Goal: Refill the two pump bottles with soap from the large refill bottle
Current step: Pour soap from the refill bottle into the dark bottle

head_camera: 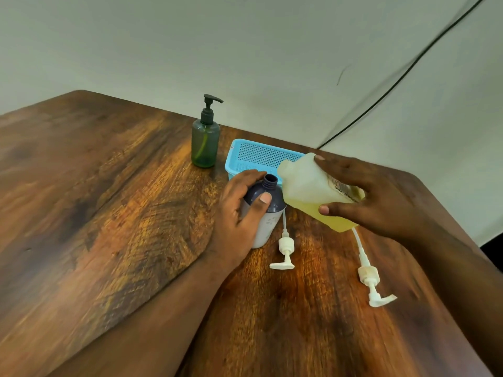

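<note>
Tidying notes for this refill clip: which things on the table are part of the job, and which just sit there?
In the job: large refill bottle, open purple bottle, green pump bottle, two white pump heads, left hand, right hand.

Lying about: blue basket, black cable.

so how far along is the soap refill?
Done: two white pumps lie unscrewed on the table.
In hand: left hand steadies the open dark-topped bottle; right hand tilts the refill bottle beside its neck. No stream visible.
Left: green pump bottle, pump still on.
</note>
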Action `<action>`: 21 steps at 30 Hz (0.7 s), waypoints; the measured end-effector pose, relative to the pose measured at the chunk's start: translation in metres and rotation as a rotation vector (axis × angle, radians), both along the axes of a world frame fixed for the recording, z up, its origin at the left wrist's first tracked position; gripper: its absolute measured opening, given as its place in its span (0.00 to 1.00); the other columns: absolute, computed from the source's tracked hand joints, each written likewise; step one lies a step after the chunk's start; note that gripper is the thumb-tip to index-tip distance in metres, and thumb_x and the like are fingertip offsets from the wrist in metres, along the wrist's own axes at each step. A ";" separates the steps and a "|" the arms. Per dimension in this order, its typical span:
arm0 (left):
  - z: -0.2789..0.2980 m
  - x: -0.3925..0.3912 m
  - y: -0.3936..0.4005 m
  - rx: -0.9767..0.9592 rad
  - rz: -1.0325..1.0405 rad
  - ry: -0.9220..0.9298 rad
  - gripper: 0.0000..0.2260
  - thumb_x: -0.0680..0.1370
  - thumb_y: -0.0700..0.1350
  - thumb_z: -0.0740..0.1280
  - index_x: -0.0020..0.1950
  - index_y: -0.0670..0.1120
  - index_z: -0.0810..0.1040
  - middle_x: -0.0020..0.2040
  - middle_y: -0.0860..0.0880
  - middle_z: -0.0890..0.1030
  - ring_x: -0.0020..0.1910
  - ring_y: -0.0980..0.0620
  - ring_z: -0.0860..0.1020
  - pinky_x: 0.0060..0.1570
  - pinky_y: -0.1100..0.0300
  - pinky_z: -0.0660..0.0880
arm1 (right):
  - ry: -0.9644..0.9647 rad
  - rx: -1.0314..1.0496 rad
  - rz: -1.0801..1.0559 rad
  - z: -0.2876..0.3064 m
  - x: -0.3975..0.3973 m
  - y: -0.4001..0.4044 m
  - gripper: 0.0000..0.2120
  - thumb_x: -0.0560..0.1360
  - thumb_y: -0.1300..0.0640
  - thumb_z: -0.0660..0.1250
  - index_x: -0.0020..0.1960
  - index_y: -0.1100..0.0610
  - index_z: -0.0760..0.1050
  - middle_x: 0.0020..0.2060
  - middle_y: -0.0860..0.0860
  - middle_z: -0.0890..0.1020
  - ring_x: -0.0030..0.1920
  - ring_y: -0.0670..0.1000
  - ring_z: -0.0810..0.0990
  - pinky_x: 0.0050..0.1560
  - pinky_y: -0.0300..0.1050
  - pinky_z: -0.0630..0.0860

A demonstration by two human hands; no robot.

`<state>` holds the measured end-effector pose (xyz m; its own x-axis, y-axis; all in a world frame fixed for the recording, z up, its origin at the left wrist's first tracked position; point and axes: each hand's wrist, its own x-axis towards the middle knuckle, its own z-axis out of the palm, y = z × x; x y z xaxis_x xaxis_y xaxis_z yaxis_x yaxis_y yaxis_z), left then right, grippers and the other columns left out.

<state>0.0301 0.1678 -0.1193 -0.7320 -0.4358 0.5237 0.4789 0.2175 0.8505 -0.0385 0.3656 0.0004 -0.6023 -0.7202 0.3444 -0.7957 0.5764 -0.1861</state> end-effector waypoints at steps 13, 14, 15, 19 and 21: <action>-0.003 -0.006 0.006 0.078 -0.024 0.013 0.16 0.78 0.50 0.64 0.64 0.48 0.76 0.62 0.49 0.77 0.62 0.52 0.76 0.63 0.51 0.75 | -0.005 0.128 0.044 0.016 0.001 -0.002 0.33 0.68 0.43 0.64 0.71 0.42 0.55 0.72 0.51 0.67 0.62 0.44 0.61 0.44 0.13 0.59; -0.003 -0.006 0.006 0.081 -0.028 0.014 0.15 0.78 0.49 0.64 0.64 0.48 0.76 0.62 0.49 0.77 0.62 0.52 0.76 0.64 0.51 0.75 | 0.000 0.126 0.049 0.015 0.001 -0.001 0.34 0.68 0.43 0.64 0.71 0.42 0.55 0.72 0.51 0.67 0.62 0.44 0.61 0.44 0.13 0.58; -0.003 -0.006 0.006 0.085 -0.032 0.014 0.14 0.78 0.47 0.64 0.64 0.49 0.76 0.62 0.49 0.77 0.62 0.52 0.76 0.64 0.51 0.75 | 0.007 0.123 0.053 0.015 0.001 -0.001 0.34 0.69 0.44 0.64 0.71 0.43 0.55 0.71 0.51 0.67 0.62 0.45 0.61 0.45 0.12 0.58; -0.003 -0.006 0.005 0.092 -0.034 0.014 0.14 0.78 0.44 0.64 0.64 0.49 0.76 0.61 0.50 0.77 0.62 0.52 0.76 0.64 0.51 0.75 | 0.018 0.113 0.064 0.014 -0.003 -0.001 0.33 0.69 0.43 0.64 0.71 0.43 0.55 0.70 0.47 0.65 0.63 0.45 0.62 0.45 0.12 0.58; -0.003 -0.006 0.005 0.090 -0.038 0.009 0.14 0.78 0.44 0.64 0.63 0.51 0.76 0.61 0.51 0.77 0.62 0.53 0.76 0.63 0.51 0.75 | 0.030 0.116 0.073 0.013 -0.006 -0.001 0.34 0.70 0.43 0.64 0.72 0.43 0.56 0.70 0.46 0.65 0.64 0.46 0.62 0.45 0.12 0.58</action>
<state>0.0240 0.1726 -0.1221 -0.7446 -0.4532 0.4902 0.4931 0.1215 0.8614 -0.0443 0.3649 0.0135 -0.5372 -0.7979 0.2733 -0.8406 0.5329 -0.0967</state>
